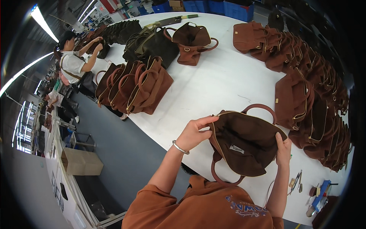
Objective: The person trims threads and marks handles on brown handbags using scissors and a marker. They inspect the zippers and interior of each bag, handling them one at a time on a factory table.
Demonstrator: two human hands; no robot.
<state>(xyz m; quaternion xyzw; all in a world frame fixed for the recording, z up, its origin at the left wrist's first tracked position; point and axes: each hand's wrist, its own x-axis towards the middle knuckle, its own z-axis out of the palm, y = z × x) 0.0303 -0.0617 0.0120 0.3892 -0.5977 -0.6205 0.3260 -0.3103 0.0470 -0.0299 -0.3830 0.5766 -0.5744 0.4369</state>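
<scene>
A brown handbag [248, 131] is held wide at its zippered mouth between my two hands, its dark lining and a small white label [236, 149] showing inside. My left hand [196, 133] pinches the left end of the rim between thumb and fingers. On the opposite end, my right hand [283, 148] grips the edge with its thumb inside and its fingers mostly hidden behind. One rounded handle [263, 108] arches beyond the bag; the other handle [219, 177] hangs toward my body. The bag's outer base is hidden beneath the opening.
Rows of reddish-brown handbags [293, 99] line the table's right side. More brown bags [143, 86] stand at the left edge, beside dark green bags [152, 44]. An open brown bag [192, 42] stands farther back. Hand tools [295, 181] and a blue holder [322, 192] lie lower right. A co-worker [74, 61] stands left.
</scene>
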